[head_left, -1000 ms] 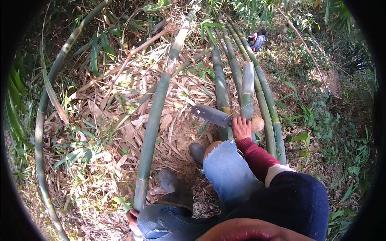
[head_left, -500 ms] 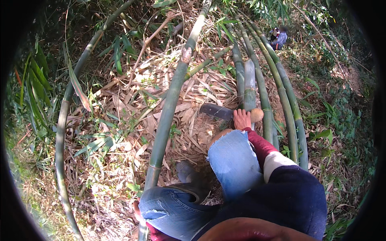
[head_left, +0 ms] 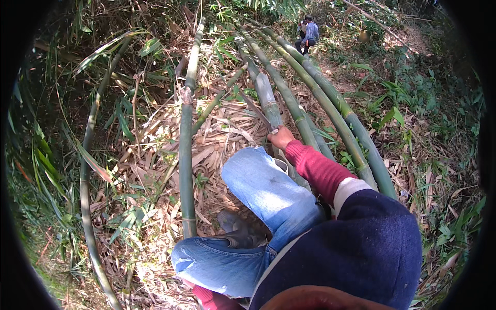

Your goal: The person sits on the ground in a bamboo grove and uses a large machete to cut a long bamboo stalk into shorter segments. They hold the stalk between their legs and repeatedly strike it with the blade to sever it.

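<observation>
My right hand (head_left: 281, 137), in a red sleeve, grips the handle of a long chopping blade (head_left: 257, 111). The blade points up and left, seen nearly edge-on, beside a pale grey-green bamboo stalk (head_left: 266, 94). Several green bamboo stalks (head_left: 330, 111) lean away just right of the hand. My bent knees in blue jeans (head_left: 263, 186) fill the middle. Only a bit of red sleeve (head_left: 206, 299) of my left arm shows at the bottom edge, and the hand itself is hidden.
Another green bamboo stalk (head_left: 186, 155) runs up the ground left of my knee, and a thin one (head_left: 85, 186) curves at far left. Dry leaf litter (head_left: 155, 170) covers the slope. Another person in a blue top (head_left: 309, 32) crouches far uphill.
The blade lay broadside to the left of my right hand; it now points up along the stalk, edge-on. My left hand near the lower stalk has gone out of sight.
</observation>
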